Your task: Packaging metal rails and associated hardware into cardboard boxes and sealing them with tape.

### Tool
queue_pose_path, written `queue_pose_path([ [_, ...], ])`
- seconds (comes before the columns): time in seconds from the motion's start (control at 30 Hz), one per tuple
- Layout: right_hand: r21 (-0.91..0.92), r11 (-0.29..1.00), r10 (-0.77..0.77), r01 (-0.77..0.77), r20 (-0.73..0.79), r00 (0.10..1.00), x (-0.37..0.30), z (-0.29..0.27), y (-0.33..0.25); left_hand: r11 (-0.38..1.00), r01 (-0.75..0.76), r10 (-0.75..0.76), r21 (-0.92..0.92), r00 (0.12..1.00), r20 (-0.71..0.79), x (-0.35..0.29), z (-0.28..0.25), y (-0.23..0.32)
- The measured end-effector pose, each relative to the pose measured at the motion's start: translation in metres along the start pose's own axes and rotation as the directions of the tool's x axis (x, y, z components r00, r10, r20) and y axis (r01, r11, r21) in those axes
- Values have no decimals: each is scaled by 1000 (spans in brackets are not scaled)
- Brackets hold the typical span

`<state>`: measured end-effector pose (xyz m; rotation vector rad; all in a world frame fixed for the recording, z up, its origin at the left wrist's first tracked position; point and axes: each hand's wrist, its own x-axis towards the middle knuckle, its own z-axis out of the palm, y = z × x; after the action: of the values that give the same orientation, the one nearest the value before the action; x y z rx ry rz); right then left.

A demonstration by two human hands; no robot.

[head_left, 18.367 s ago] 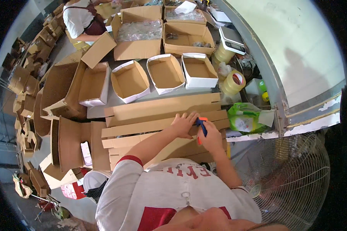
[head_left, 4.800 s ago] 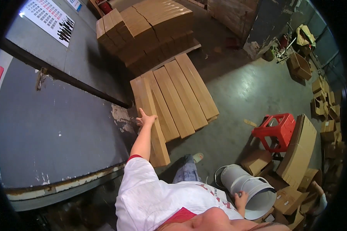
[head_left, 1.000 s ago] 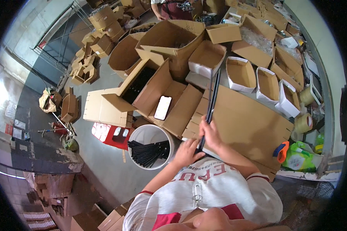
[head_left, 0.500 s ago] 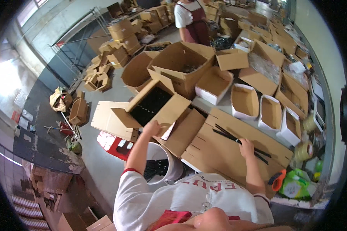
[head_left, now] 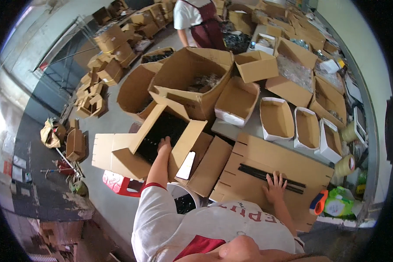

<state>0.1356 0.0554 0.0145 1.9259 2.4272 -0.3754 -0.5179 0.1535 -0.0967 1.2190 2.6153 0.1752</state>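
A flattened cardboard sheet is spread over the bench, on which thin black rods are pinned by the right hand, fingers spread flat. The left hand, apparently holding nothing, is reached into an open carton of dark parts, tilted for access.

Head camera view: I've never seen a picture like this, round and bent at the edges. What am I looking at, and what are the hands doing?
The camera sits on a person's head and looks down through a very wide lens, so straight edges curve near the rim. No machine is here, only two bare hands. The left hand reaches into an open cardboard box with dark contents. The right hand lies flat, fingers spread, on a flat cardboard sheet, touching long black strips. Neither hand visibly grips anything. Beyond the sheet stand small open boxes, and tape rolls sit to the right. Another person works at the far end.
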Motion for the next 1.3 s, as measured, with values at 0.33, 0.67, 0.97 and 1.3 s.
queue_pose_path([
  [0.33, 1, 994, 106, -109, -253, 962, 32, 14, 35, 986, -75, 57, 149, 991, 123, -49, -64, 73],
  [0.67, 23, 909, 402, -417, -318, 859, -21, 7, 98, 713, -664, 494, -226, 705, -509, -198, -171, 178],
  [0.97, 60, 876, 472, -478, -301, 828, -33, 9, 129, 108, -969, 992, -224, 120, -41, -330, -21, 348],
  [1.3, 3, 899, 384, -439, -487, 784, -41, 12, 124, 470, -865, 852, -177, 497, -164, -329, -2, 336],
])
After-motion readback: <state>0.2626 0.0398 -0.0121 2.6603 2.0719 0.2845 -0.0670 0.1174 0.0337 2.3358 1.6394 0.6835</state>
